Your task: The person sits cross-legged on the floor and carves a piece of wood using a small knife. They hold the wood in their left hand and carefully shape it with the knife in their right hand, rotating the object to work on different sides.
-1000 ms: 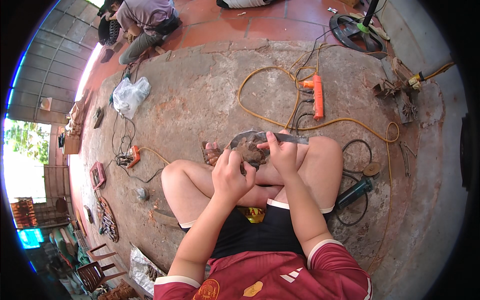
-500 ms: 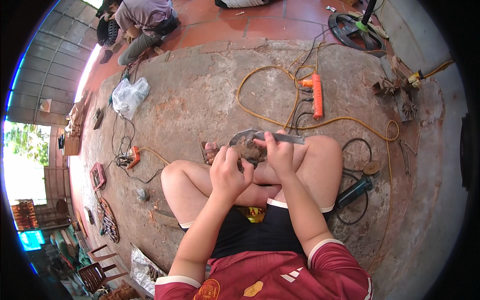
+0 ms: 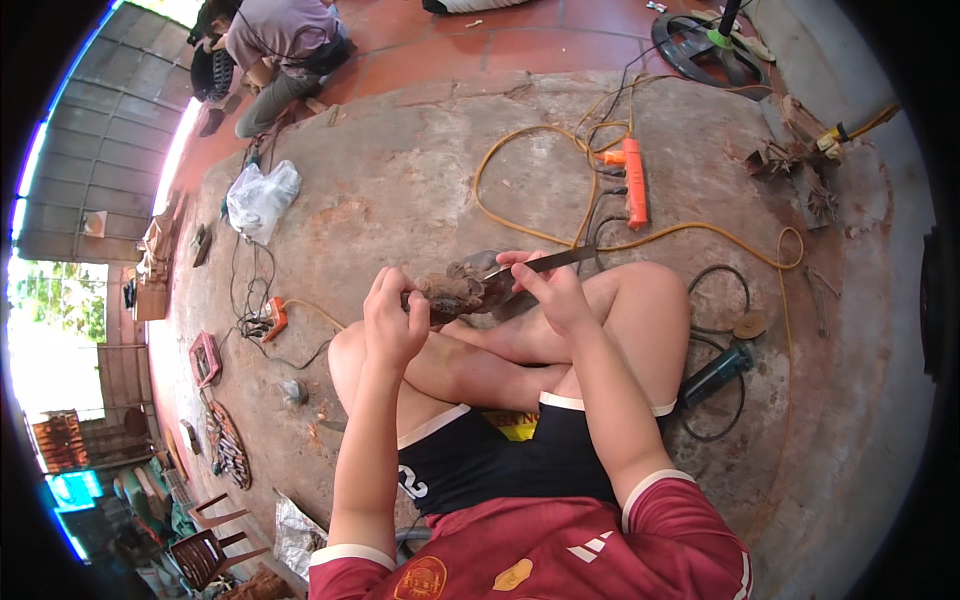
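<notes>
My left hand [image 3: 393, 315] is closed around the left end of a rough brown carved piece [image 3: 455, 292], apparently wood, above my crossed legs. My right hand [image 3: 552, 292] grips a long, flat, dark metal blade [image 3: 566, 260], whose far end points up to the right. The blade's near end meets the right side of the carved piece; whether it is pressed in or only resting there I cannot tell. Fingers hide part of both things. Behind the piece, a bare foot partly shows.
An orange power strip [image 3: 635, 185] with a looping yellow cord [image 3: 480, 180] lies ahead. A dark green power tool [image 3: 718, 375] rests by my right knee. To the left are a clear plastic bag [image 3: 262, 200] and an orange socket box [image 3: 273, 318]. Another person [image 3: 285, 50] crouches at far left.
My left hand has shifted left, and the carved piece has turned to lie more sideways. The blade now tilts up to the right instead of down.
</notes>
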The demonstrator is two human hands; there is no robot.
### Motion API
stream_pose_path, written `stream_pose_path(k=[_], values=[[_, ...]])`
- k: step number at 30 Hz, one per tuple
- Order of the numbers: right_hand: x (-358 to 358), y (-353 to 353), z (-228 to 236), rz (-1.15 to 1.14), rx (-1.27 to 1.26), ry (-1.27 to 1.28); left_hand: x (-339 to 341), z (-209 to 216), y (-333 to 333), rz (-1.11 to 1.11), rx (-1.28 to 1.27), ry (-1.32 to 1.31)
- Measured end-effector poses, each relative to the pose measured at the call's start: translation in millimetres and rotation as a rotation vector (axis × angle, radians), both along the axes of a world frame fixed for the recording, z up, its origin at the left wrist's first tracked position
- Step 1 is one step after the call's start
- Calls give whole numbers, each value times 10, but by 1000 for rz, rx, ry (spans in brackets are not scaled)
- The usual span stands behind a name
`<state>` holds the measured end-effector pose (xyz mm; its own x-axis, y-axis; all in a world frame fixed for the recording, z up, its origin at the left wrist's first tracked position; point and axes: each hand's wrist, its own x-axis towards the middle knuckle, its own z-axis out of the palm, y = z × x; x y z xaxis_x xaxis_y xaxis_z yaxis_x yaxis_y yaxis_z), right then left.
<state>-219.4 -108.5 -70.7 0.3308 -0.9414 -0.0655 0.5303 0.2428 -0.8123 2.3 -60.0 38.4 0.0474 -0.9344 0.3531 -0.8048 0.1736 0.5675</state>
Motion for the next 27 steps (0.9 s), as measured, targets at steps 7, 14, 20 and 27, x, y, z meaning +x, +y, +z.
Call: stream_pose_path(k=[7, 14, 20, 27], values=[[310, 138, 54, -3, -21, -68, 28, -11, 93, -1, 17, 24], [273, 196, -7, 39, -47, 121, -157, 127, 215, -96, 33, -59], [268, 241, 112, 27, 8, 71, -132, 0, 205, -109, -15, 13], [417, 375, 186, -114, 16, 65, -177, -11, 216, -49, -38, 2]])
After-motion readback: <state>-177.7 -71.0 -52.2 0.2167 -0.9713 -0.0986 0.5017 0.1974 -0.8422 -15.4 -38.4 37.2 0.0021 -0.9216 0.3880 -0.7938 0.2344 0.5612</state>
